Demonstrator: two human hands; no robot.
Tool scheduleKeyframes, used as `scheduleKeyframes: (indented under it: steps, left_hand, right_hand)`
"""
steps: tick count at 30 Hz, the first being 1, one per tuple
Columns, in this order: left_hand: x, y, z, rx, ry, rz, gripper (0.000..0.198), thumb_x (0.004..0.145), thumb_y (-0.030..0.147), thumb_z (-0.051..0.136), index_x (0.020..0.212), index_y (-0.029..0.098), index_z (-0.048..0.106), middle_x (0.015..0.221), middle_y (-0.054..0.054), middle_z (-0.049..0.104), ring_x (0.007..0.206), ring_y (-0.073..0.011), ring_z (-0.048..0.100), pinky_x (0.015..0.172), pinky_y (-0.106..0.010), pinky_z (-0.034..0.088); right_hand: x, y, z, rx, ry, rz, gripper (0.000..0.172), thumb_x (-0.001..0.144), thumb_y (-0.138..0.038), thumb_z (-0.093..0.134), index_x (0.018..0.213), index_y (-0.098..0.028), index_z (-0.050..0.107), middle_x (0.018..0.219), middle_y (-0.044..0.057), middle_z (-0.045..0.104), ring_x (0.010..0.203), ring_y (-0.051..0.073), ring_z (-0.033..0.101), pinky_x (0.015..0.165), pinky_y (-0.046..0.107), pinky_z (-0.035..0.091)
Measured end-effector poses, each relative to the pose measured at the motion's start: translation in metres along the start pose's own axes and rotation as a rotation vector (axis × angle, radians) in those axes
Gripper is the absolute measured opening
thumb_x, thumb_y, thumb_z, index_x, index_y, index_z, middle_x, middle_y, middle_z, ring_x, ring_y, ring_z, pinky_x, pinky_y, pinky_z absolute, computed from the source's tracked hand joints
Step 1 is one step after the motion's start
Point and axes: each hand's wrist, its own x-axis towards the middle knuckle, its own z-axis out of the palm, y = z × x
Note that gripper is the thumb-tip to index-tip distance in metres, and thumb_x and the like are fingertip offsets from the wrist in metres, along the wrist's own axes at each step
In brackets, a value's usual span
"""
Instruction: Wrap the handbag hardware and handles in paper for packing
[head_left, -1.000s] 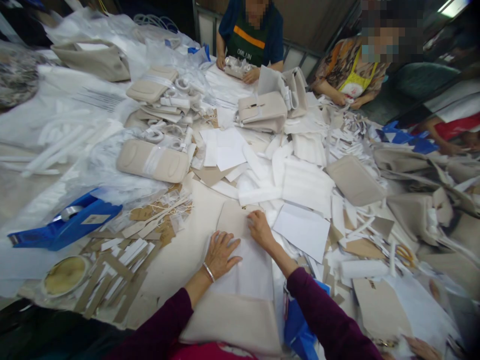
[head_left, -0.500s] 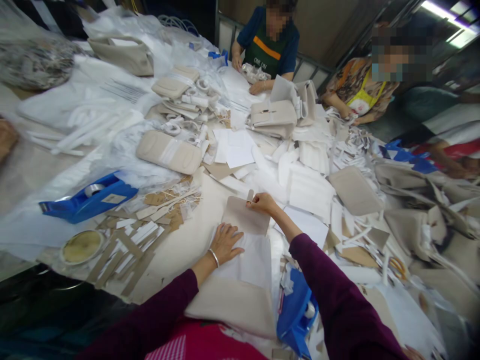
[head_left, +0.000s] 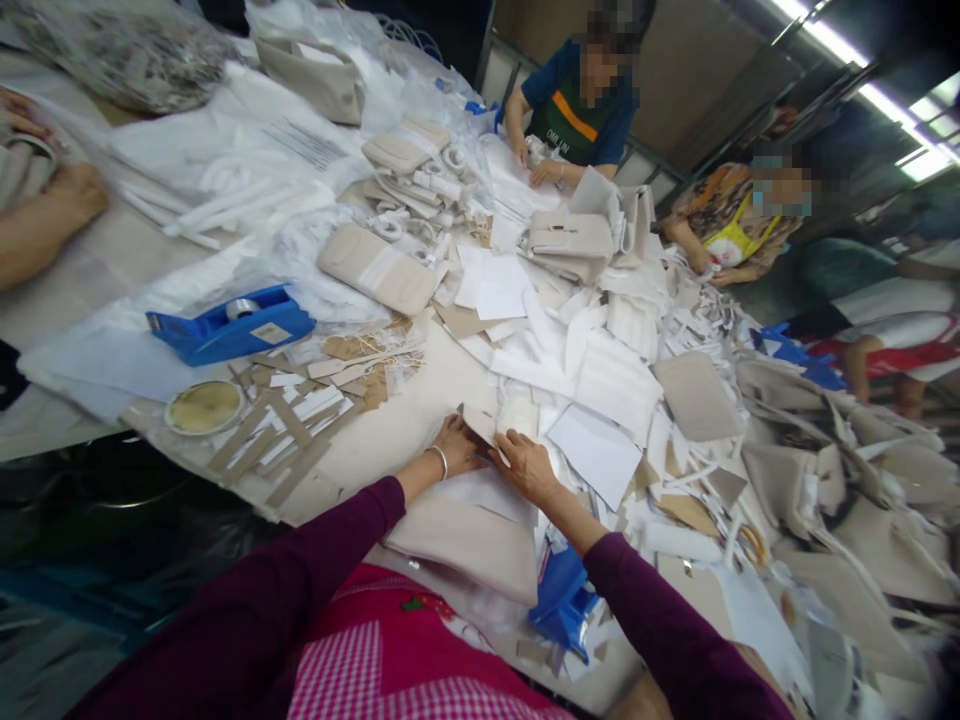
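Note:
A beige handbag (head_left: 469, 550) lies before me, close to my apron, with white sheet paper over its upper part. Its flap (head_left: 480, 422) is lifted and folded at the far end. My left hand (head_left: 457, 447), with a bracelet at the wrist, grips the flap's left side; some of its fingertips are hidden behind it. On the right side my right hand (head_left: 525, 465) is closed on the flap's edge, thumb and fingers together. A blue tape dispenser (head_left: 562, 600) stands right of the bag, partly behind my right sleeve.
Left are another blue tape dispenser (head_left: 236, 325), a tape roll (head_left: 204, 407) and cardboard strips (head_left: 277, 450). White paper sheets (head_left: 596, 450) and beige bags (head_left: 570, 235) lie ahead. More bags (head_left: 862, 480) are piled right, near scissors (head_left: 750, 545). Co-workers (head_left: 577, 110) work across the table.
My left hand has gone from lying flat on the white paper to the flap's left side. The flap, flat before, is now raised and bent between both hands. The camera view has shifted.

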Motion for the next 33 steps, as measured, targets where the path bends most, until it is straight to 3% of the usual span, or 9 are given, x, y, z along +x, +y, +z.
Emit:
scheduleKeyframes:
  steps: [4,9,19,23,27,30,33]
  left_hand:
    - [-0.009,-0.006,0.0,-0.012,-0.023,0.024,0.049,0.072,0.057,0.059,0.11,0.026,0.063,0.126,-0.008,0.054,0.123,-0.0338,0.033,0.104,-0.048,0.018]
    - [-0.018,-0.012,0.003,-0.067,-0.032,0.036,0.07,0.066,0.06,0.063,0.125,0.024,0.052,0.133,-0.012,0.048,0.126,-0.0348,0.031,0.106,-0.049,0.014]
    - [-0.024,-0.023,0.018,-0.16,-0.015,0.033,0.075,0.066,0.058,0.063,0.128,0.018,0.048,0.134,-0.014,0.046,0.127,-0.0333,0.031,0.109,-0.049,0.007]
    - [-0.025,-0.03,0.023,-0.217,-0.01,0.012,0.066,0.064,0.054,0.066,0.12,0.021,0.053,0.13,-0.012,0.048,0.125,-0.0328,0.034,0.107,-0.049,0.011]
    - [-0.027,-0.037,0.027,-0.277,0.038,-0.044,0.061,0.063,0.05,0.069,0.114,0.02,0.055,0.126,-0.012,0.048,0.122,-0.0314,0.038,0.102,-0.044,0.023]
    - [-0.029,-0.038,0.03,-0.34,0.095,-0.092,0.073,0.057,0.049,0.074,0.116,0.016,0.046,0.124,-0.014,0.048,0.117,-0.0319,0.042,0.097,-0.043,0.03]
    - [-0.03,-0.038,0.033,-0.424,0.149,-0.122,0.076,0.054,0.047,0.076,0.113,0.017,0.039,0.117,-0.012,0.051,0.108,-0.0295,0.049,0.09,-0.039,0.035]
  right_hand:
    - [-0.013,-0.002,0.01,-0.071,-0.041,-0.042,0.034,0.097,-0.04,0.024,0.106,-0.021,0.051,0.102,0.008,0.057,0.092,0.019,0.051,0.056,0.026,0.029]
    - [-0.019,-0.006,0.011,-0.145,-0.078,-0.093,0.033,0.097,-0.041,0.025,0.106,-0.022,0.05,0.105,0.007,0.056,0.091,0.019,0.05,0.055,0.026,0.027]
    - [-0.023,-0.01,0.013,-0.142,-0.113,-0.184,0.029,0.095,-0.037,0.03,0.098,-0.02,0.053,0.1,0.007,0.059,0.092,0.018,0.05,0.06,0.024,0.029]
    - [-0.026,-0.007,0.033,0.05,-0.163,-0.169,0.022,0.092,-0.027,0.035,0.091,-0.021,0.057,0.094,0.006,0.062,0.087,0.017,0.054,0.067,0.024,0.033]
    - [-0.021,0.007,0.047,0.428,-0.195,-0.102,0.023,0.088,-0.031,0.04,0.073,-0.019,0.053,0.072,0.001,0.058,0.068,0.014,0.051,0.065,0.024,0.036]
    - [-0.013,0.019,0.047,0.711,-0.337,-0.074,0.03,0.084,-0.04,0.044,0.063,-0.019,0.045,0.057,-0.003,0.046,0.054,0.011,0.043,0.055,0.023,0.034]
    - [-0.005,0.026,0.041,0.845,-0.491,-0.007,0.032,0.079,-0.045,0.05,0.062,-0.019,0.046,0.053,-0.003,0.044,0.05,0.011,0.042,0.049,0.023,0.033]
